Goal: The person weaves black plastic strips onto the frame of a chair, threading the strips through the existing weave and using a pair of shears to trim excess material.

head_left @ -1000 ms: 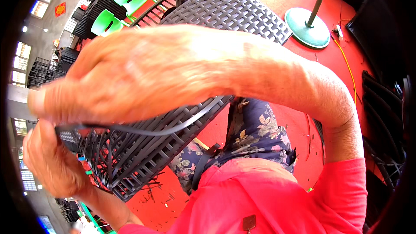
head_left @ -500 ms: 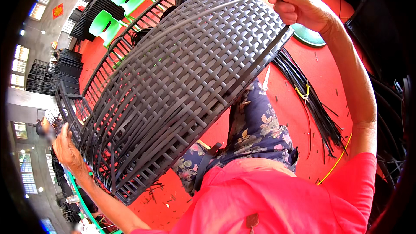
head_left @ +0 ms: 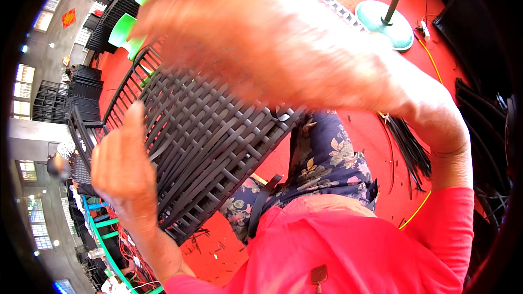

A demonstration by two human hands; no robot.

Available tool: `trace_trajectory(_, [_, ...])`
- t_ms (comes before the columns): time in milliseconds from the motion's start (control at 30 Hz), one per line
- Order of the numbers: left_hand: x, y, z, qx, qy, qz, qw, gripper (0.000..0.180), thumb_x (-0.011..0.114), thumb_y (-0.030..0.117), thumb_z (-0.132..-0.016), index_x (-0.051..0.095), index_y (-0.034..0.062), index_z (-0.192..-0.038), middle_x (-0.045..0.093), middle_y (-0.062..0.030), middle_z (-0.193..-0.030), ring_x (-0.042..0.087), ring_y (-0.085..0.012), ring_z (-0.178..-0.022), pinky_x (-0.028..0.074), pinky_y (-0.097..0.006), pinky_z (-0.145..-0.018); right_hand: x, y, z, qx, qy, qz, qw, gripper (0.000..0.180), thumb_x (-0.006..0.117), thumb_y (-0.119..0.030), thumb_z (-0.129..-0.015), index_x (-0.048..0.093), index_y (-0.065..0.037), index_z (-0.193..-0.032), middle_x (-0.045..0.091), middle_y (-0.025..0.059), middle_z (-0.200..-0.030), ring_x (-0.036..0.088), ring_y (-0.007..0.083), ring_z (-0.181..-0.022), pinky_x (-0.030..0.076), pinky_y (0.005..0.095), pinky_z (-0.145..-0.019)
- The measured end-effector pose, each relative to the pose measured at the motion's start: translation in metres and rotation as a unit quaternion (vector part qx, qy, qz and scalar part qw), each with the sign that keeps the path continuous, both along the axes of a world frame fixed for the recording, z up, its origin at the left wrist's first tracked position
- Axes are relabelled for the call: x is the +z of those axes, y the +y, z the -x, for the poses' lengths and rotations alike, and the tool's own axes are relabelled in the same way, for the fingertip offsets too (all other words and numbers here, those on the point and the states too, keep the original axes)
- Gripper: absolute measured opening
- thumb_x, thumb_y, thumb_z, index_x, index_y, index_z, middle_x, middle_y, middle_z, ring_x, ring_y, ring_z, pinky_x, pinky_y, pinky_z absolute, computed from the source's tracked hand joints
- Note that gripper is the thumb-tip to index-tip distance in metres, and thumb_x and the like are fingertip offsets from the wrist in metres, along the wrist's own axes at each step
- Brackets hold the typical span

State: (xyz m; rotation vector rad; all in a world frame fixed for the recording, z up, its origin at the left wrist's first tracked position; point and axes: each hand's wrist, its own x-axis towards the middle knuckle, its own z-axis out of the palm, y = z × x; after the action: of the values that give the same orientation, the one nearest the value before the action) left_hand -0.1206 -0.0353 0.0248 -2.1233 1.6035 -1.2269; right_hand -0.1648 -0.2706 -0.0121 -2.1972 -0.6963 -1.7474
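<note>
A dark grey woven panel of flat plastic strips (head_left: 239, 125) on a slatted frame lies across my lap. Many loose strip ends (head_left: 188, 177) fan over its lower left part. My right hand (head_left: 218, 27) sweeps across the panel's upper part, large and smeared by motion, hiding much of the weave. Its fingers are too blurred to show what they hold. My left hand (head_left: 125, 169) is raised beside the loose ends, one digit pointing up and the other fingers curled. Whatever lies inside those fingers is hidden.
Green chairs (head_left: 124, 32) stand at the far left. A pole on a round pale green base (head_left: 384, 24) rises at the far right. A bundle of black strips (head_left: 406, 152) lies on the red floor, near a yellow cord (head_left: 417, 209). A green metal frame (head_left: 101, 239) stands at lower left.
My right hand has left the panel's upper right corner, swinging left and closer to the camera. My left hand has moved right, over the panel's left edge, and its fingers have curled.
</note>
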Motion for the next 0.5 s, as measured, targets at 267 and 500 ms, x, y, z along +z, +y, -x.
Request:
trace_trajectory(267, [-0.008, -0.022, 0.012, -0.074, -0.002, 0.029, 0.997, 0.024, 0.066, 0.001, -0.078, 0.067, -0.0006, -0.101, 0.055, -0.0063, -0.070, 0.052, -0.0196, -0.057, 0.035, -0.033, -0.049, 0.000, -0.005, 0.023, 0.158, 0.379, -0.043, 0.911, 0.026, 0.057, -0.026, -0.093, 0.064, -0.002, -0.100, 0.066, 0.0153, -0.081, 0.064, 0.0339, -0.078, 0.051, 0.0399, -0.069])
trace_trajectory(500, [-0.018, -0.025, 0.022, -0.080, 0.041, 0.044, 0.995, 0.026, 0.066, 0.003, -0.081, 0.067, 0.0004, -0.106, 0.061, -0.0070, -0.076, 0.055, -0.0202, -0.060, 0.038, -0.033, -0.052, 0.004, -0.012, 0.032, 0.275, 0.538, -0.132, 0.786, 0.024, 0.060, -0.025, -0.091, 0.068, -0.003, -0.095, 0.067, 0.0102, -0.075, 0.064, 0.0213, -0.069, 0.049, 0.0343, -0.063])
